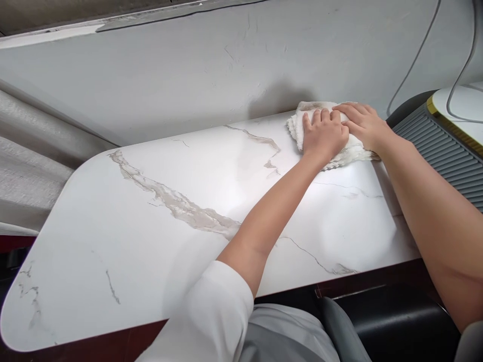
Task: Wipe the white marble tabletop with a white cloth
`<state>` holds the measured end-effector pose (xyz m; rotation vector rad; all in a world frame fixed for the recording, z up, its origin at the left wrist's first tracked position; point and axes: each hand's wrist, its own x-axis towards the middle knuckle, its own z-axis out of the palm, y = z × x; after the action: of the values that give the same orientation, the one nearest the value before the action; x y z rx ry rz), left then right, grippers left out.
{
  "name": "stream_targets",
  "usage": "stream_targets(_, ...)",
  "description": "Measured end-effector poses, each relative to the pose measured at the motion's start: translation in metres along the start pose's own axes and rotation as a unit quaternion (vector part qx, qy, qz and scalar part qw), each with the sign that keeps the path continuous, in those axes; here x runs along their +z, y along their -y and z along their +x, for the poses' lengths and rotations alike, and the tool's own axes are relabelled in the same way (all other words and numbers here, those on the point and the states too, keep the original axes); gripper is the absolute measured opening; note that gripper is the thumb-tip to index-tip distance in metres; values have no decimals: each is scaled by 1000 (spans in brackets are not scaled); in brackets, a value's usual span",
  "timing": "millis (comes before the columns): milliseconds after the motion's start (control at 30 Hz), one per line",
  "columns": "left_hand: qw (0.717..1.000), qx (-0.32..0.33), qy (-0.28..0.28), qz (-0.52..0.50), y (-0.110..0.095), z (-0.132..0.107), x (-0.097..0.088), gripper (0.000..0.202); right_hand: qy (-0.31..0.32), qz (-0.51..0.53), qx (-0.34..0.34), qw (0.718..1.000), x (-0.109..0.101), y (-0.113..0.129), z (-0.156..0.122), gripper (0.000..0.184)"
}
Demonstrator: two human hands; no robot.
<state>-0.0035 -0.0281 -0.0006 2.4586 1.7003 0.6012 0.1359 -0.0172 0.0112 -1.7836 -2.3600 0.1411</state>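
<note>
A white, fluffy cloth [354, 153] lies bunched up at the far right part of the white marble-patterned table [196, 176], near the wall. My left hand [325, 134] presses down on the cloth, its fingers bent into the fabric. Just to the right, my right hand [364, 125] is also on the cloth, with its fingers close together over the top and pointing left. Both arms reach forward over the tabletop, and the hands are side by side.
A pale wall [169, 80] runs along the table's far edge. At right stands a grey ribbed unit [449, 146] with a gold trim, and cables [418, 55] hang above it. A light curtain [30, 166] hangs at left. A black seat [400, 322] is below the near edge.
</note>
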Motion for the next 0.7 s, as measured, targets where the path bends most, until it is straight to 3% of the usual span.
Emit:
stream_targets(100,1000,-1,9,-2,-1,5,1,45,-19,42,30,999,1,-1,6,48)
stream_targets(267,1000,-11,10,-15,-4,10,3,46,-36,27,69,997,7,-10,15,47)
stream_targets(400,1000,-8,1,-27,-7,8,4,45,-31,34,51,998,8,-17,13,48)
stream_targets(700,1000,21,-17,11,-34,-19,6,47,-31,62,35,997,-3,-26,-29,50)
